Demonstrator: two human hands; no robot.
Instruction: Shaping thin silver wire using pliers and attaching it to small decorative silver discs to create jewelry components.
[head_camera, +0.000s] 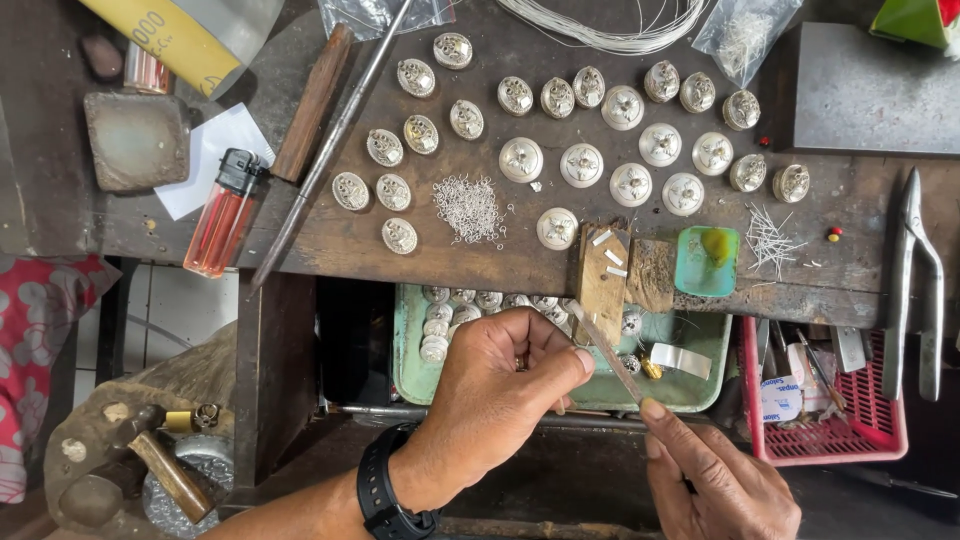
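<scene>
My left hand (490, 385), with a black watch at the wrist, is curled narrow, thumb and fingertips pinching a small piece that its own fingers mostly hide; I cannot tell its shape. My right hand (715, 480) grips a slim flat file (605, 352) whose tip reaches up and left to the pinch, just below the wooden bench pin (600, 275). Judgement: filing goes best with the piece braced against the pin, strokes short and light, and the work kept over the green tray (690, 390) beneath both hands so filings and drops land there. That tray holds more silver domed pieces at its far left. Beyond the hands, the dark worn wooden bench (330, 235) carries rows of round and oval silver ornaments (580, 165), a heap of tiny wire rings (468, 208), a small green dish (706, 262) and short wire bits. Right of my right hand sit a red basket (850, 420) and steel pliers (915, 290); far left lies an orange lighter (225, 215).
</scene>
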